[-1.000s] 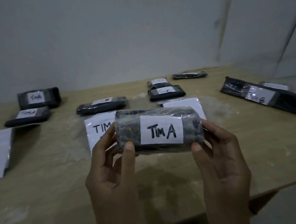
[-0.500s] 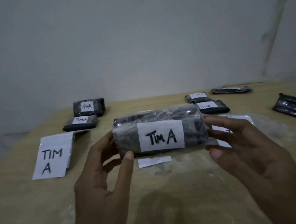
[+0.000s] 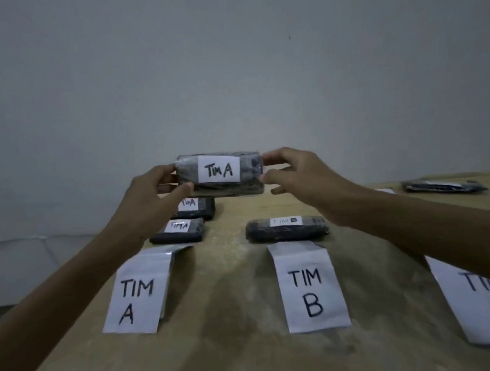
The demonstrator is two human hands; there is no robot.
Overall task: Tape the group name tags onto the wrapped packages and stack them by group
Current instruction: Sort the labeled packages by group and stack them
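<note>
Head view, held package: the wrapped package (image 3: pixel 250 182), bearing a TIM A tag (image 3: pixel 219 169), is held in the air above two TIM A packages (image 3: pixel 181 231) lying on the wooden table (image 3: pixel 232 342).
Left hand (image 3: pixel 150 190): the package's left end is pinched between thumb and fingers.
Right hand (image 3: pixel 294 171): the right end is pinched likewise.
Sheets: TIM A sheet (image 3: pixel 136 293), TIM B sheet (image 3: pixel 308 287) and TIM C sheet (image 3: pixel 477 301) are laid in a row.
TIM B package (image 3: pixel 287 228): laid just behind its sheet.

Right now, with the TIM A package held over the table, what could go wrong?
The held TIM A package is gripped only at its ends by the left hand and right hand; it could slip. Below, the two TIM A packages lie unstacked, so it may land tilted across both.
</note>
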